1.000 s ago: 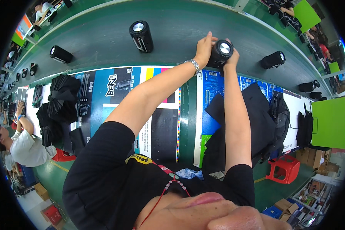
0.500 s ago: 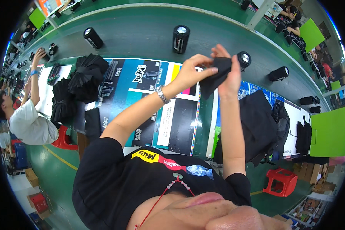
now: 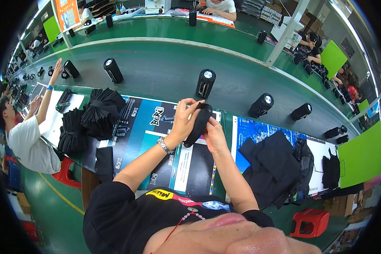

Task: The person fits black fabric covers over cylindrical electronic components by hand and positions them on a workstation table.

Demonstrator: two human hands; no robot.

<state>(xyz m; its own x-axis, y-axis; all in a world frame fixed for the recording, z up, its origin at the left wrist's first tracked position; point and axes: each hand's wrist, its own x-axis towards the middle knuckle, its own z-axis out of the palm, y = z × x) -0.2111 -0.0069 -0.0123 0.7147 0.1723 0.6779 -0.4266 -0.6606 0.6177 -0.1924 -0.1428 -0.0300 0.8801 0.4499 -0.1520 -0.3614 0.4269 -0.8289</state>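
Both of my hands hold a black cloth pouch point(image 3: 197, 127) over the printed sheets on the bench. Its far end looks rounded and spread out, while the rest hangs narrow toward me. My left hand point(image 3: 184, 122) pinches its left side near the top. On the other side, the fingers of my right hand point(image 3: 216, 134) are closed on the cloth's edge, some of them hidden behind it. A black cylindrical speaker point(image 3: 205, 84) stands upright just beyond my hands. I cannot make out anything inside the pouch.
More black speakers point(image 3: 261, 105) stand along the grey conveyor point(image 3: 156, 63). Bundled black pouches point(image 3: 101, 114) lie at the left, and a black cloth heap point(image 3: 271, 163) lies at the right. A co-worker point(image 3: 31, 139) reaches over the bench at far left. A red stool point(image 3: 310, 222) stands at lower right.
My hands have come left and closer in from the conveyor edge, with the pouch. The cloth, flat before, now appears rounded at its far end. The view has tilted up.
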